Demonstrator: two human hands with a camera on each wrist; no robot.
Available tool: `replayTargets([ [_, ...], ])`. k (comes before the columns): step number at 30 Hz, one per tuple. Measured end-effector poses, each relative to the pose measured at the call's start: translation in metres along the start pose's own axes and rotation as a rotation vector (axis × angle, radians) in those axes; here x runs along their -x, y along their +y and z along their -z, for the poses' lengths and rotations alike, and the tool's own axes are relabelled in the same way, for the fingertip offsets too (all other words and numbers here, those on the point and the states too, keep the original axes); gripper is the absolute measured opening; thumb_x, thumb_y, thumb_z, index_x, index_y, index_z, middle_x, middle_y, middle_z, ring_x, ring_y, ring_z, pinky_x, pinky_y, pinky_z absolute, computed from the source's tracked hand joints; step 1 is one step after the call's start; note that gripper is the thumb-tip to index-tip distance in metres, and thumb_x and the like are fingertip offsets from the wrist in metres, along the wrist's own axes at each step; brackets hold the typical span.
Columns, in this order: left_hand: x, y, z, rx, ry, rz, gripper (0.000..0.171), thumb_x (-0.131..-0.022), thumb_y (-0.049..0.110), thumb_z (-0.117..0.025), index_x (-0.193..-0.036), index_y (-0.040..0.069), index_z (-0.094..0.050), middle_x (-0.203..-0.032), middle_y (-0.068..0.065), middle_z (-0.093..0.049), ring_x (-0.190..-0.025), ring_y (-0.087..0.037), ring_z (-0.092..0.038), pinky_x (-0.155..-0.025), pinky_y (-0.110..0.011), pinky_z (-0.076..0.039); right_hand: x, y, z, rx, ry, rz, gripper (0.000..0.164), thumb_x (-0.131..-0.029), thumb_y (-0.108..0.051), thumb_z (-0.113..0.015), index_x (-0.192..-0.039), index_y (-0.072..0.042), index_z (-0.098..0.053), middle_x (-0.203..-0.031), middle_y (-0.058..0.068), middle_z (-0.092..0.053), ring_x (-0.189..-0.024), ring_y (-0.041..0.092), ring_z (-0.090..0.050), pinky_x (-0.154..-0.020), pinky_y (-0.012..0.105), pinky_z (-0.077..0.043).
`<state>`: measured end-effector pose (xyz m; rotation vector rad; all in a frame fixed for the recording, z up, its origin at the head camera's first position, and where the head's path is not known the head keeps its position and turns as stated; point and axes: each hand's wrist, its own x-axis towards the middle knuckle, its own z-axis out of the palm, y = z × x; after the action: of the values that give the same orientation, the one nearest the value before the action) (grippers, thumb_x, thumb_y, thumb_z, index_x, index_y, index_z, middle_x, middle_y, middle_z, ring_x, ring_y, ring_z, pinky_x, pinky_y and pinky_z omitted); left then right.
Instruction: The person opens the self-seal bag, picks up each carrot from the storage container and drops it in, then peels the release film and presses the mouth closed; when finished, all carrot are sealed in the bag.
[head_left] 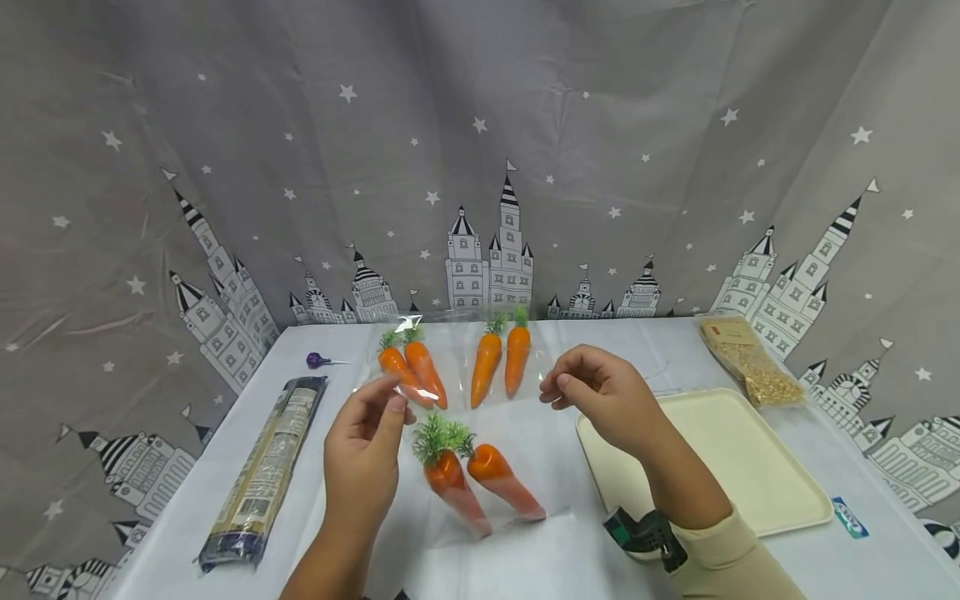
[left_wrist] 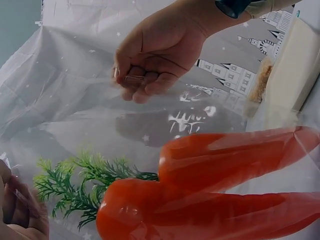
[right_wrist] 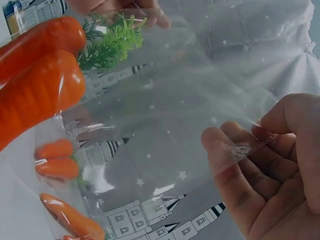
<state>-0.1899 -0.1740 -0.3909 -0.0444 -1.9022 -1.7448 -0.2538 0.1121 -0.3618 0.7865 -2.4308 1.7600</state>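
Note:
A clear plastic bag [right_wrist: 150,120] stretches between my two hands, raised in front of me. Two orange toy carrots [head_left: 446,475] with feathery green tops lie inside its lower part, tips down. My left hand [head_left: 367,442] pinches the bag's upper left edge between thumb and fingers. On the opposite side, my right hand [head_left: 603,398] pinches the upper right edge, and the right wrist view shows film between its thumb and fingers. Behind the held bag, more bagged carrots [head_left: 487,367] lie on the table in two pairs.
At left lies a long dark and gold packet [head_left: 262,475], with a purple lollipop [head_left: 318,360] beyond it. A cream tray [head_left: 720,450] stands at right, near a bag of yellow grains [head_left: 753,358] and a small blue-green packet [head_left: 850,517]. A grey castle-print curtain [head_left: 480,150] hangs behind.

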Motion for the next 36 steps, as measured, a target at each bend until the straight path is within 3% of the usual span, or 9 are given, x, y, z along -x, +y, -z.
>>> replayTargets([
  [6,0.002,0.001,0.000,-0.044,0.021,0.015,0.018,-0.105,0.017,-0.065,-0.122,0.013,-0.070,-0.098,-0.011,-0.067,-0.085,-0.018,-0.064,-0.064,-0.020,-0.052,0.002,-0.005,-0.010,0.033,0.031,-0.012,0.004,-0.104,-0.011,-0.062,-0.107,-0.008,-0.064,-0.100,0.008,-0.072,-0.091,0.021,-0.074,-0.081,0.033,-0.064],
  [15,0.001,0.001,0.001,-0.041,0.060,-0.001,0.013,-0.104,0.014,-0.065,-0.116,0.009,-0.070,-0.093,-0.008,-0.066,-0.084,-0.018,-0.065,-0.065,-0.019,-0.052,0.004,-0.011,-0.014,0.091,0.160,0.004,0.004,-0.104,-0.008,-0.061,-0.107,-0.009,-0.064,-0.095,0.007,-0.069,-0.083,0.020,-0.071,-0.077,0.030,-0.063],
  [23,0.001,-0.003,0.003,-0.006,0.064,-0.019,0.014,-0.106,0.015,-0.063,-0.115,0.005,-0.067,-0.095,-0.006,-0.065,-0.087,-0.019,-0.067,-0.077,-0.019,-0.057,0.004,-0.008,-0.006,0.081,0.161,0.038,0.003,-0.103,-0.007,-0.063,-0.105,-0.007,-0.066,-0.093,0.008,-0.069,-0.081,0.018,-0.071,-0.076,0.028,-0.063],
  [36,0.000,-0.004,0.004,-0.011,0.069,-0.063,0.016,-0.104,0.008,-0.064,-0.118,0.006,-0.071,-0.095,-0.004,-0.065,-0.084,-0.016,-0.067,-0.073,-0.018,-0.057,0.005,-0.006,0.002,0.004,0.114,0.135,0.013,-0.101,0.004,-0.060,-0.110,-0.001,-0.069,-0.094,0.013,-0.068,-0.080,0.017,-0.069,-0.075,0.028,-0.063],
])
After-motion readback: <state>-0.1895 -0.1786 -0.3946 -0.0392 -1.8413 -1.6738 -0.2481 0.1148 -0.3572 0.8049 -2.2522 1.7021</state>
